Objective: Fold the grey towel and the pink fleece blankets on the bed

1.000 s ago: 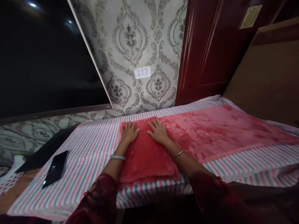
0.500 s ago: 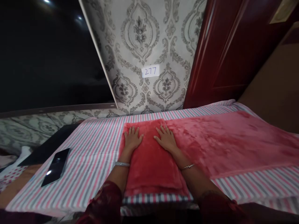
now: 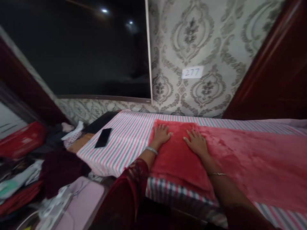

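Note:
A red plush blanket [image 3: 179, 159] lies on a striped cloth [image 3: 129, 127] that covers a table. Its left part is folded over into a thick layer, and the rest spreads flat to the right. My left hand [image 3: 162, 134] rests flat near the fold's far left corner, fingers spread. Beside it, on the right half of the folded layer, my right hand [image 3: 197, 143] is also laid flat with its fingers apart. Both palms touch the plush surface, and neither hand grasps anything.
A black phone [image 3: 103, 138] lies on the cloth to the left. Behind stands a large dark television screen [image 3: 96, 54], and a paper label [image 3: 192, 72] marked 277 is on the patterned wall. Clothes [image 3: 59, 172], a red basket [image 3: 24, 139] and a pink box [image 3: 81, 201] crowd the lower left.
The view has swung to the left, bringing the clutter at the lower left into sight. Both hands stay flat at about the same places on the folded blanket.

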Action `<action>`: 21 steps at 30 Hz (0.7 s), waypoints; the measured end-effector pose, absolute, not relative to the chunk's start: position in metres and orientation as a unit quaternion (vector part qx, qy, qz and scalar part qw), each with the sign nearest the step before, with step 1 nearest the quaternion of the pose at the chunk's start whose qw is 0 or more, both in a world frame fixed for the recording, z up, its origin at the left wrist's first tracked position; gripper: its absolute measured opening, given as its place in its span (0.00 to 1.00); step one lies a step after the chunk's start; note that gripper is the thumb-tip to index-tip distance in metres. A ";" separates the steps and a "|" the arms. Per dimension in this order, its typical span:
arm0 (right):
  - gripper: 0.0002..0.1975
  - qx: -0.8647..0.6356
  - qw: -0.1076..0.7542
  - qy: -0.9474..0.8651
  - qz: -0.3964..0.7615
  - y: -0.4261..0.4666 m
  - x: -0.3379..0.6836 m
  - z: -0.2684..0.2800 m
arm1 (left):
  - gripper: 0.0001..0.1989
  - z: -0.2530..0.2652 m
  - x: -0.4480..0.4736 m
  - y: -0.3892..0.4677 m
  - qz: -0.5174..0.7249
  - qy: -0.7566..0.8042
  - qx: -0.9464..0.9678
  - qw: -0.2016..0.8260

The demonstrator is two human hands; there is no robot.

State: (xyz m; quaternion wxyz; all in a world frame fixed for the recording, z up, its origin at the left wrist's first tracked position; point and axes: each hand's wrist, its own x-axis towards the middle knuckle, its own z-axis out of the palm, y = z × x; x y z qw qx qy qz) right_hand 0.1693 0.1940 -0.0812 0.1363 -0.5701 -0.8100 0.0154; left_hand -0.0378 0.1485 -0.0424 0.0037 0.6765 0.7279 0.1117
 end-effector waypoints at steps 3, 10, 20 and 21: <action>0.32 -0.564 0.133 -0.815 0.007 0.197 0.172 -0.089 | 0.32 -0.039 -0.042 0.131 0.098 0.725 0.681 0.022; 0.33 -0.568 0.126 -0.814 0.002 0.199 0.171 -0.094 | 0.32 -0.054 -0.069 0.048 0.122 0.720 0.677 0.091; 0.28 -0.581 0.102 -0.807 0.041 0.204 0.166 -0.074 | 0.38 -0.091 -0.092 -0.028 0.502 0.654 0.483 0.296; 0.27 -0.582 0.103 -0.805 0.049 0.207 0.164 -0.068 | 0.39 -0.092 -0.094 -0.030 0.534 0.633 0.442 0.344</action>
